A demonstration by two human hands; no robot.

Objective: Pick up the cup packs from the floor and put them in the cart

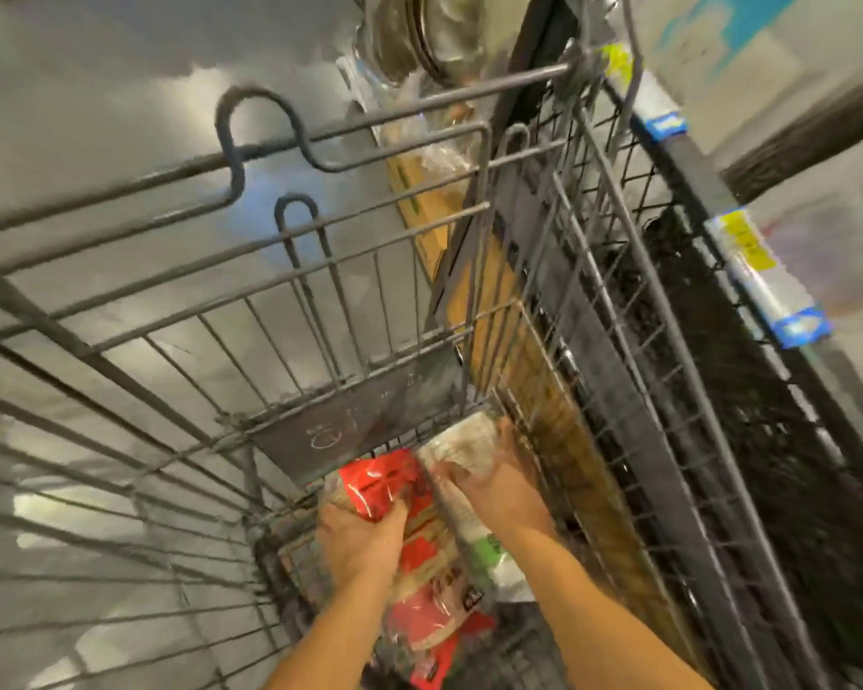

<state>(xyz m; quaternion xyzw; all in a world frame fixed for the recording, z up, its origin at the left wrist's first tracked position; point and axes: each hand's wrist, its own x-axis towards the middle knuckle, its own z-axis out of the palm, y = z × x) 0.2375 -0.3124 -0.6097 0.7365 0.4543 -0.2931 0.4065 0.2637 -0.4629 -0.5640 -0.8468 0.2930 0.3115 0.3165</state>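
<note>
Both my hands are down inside the grey wire cart. My left hand grips a long red and clear cup pack near its top end. Beside it, my right hand holds a white and clear cup pack with a green label, its fingers curled round the upper part. The two packs lie side by side near the cart's bottom, by the dark flap. The frame is blurred by motion.
A shelf edge with yellow and blue price tags runs down the right, close against the cart's mesh side. Brown cardboard boxes and wrapped goods stand beyond the cart's front. Shiny grey floor lies to the left.
</note>
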